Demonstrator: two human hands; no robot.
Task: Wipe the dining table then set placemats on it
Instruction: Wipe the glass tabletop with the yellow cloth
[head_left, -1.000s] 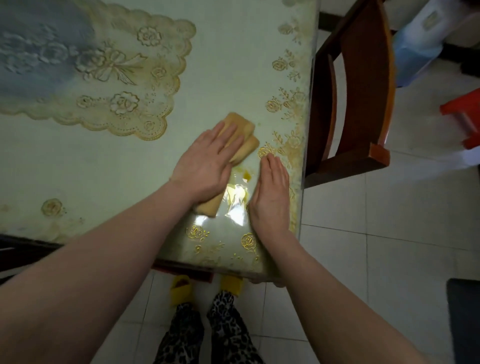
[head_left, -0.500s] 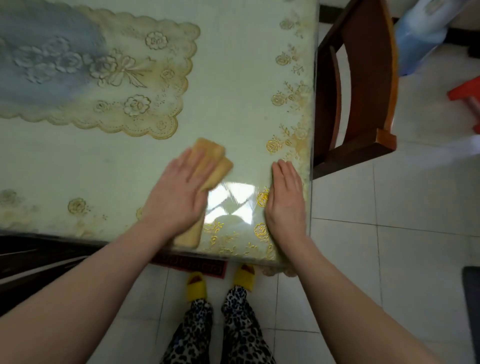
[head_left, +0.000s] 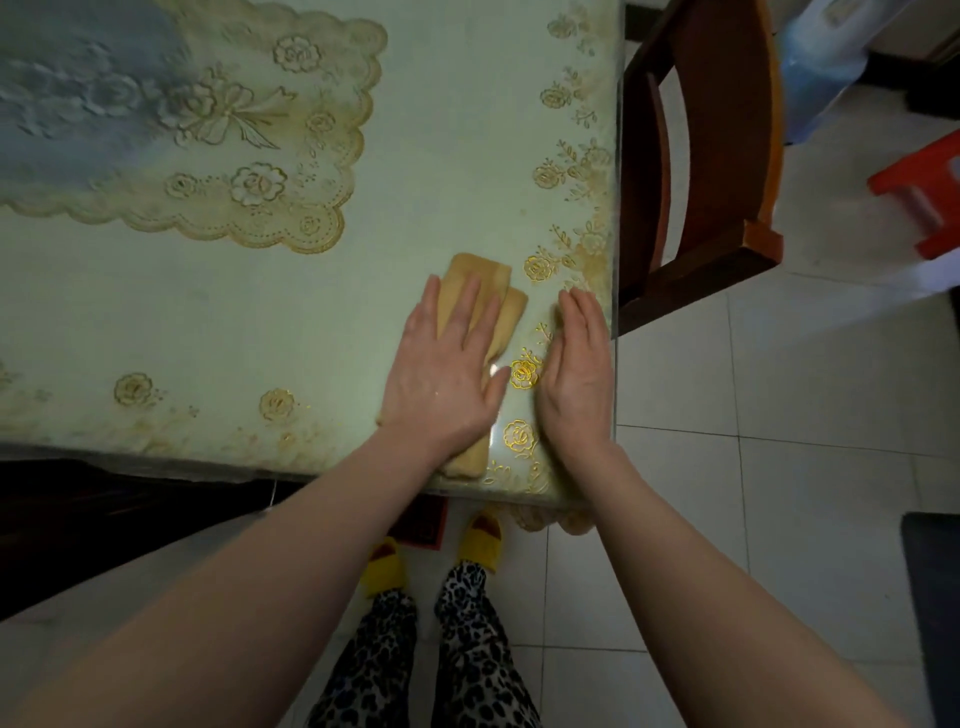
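Left hand (head_left: 444, 371) flat on a folded tan cloth (head_left: 480, 299), fingers straight and spread, pressing it onto the dining table (head_left: 260, 322) near the table's front right corner. Cloth ends show beyond the fingertips and below the wrist, close to the front edge. Right hand (head_left: 576, 371) just beside it, fingers straight and together, resting on the table along the right edge; gripping nothing. Glossy surface over a pale green cover with gold roses. Lace-edged placemat (head_left: 208, 135) lies toward the far left of the table. Wooden chair (head_left: 701, 156) stands at the right edge. Red stool (head_left: 924, 192) on the tiled floor beyond.
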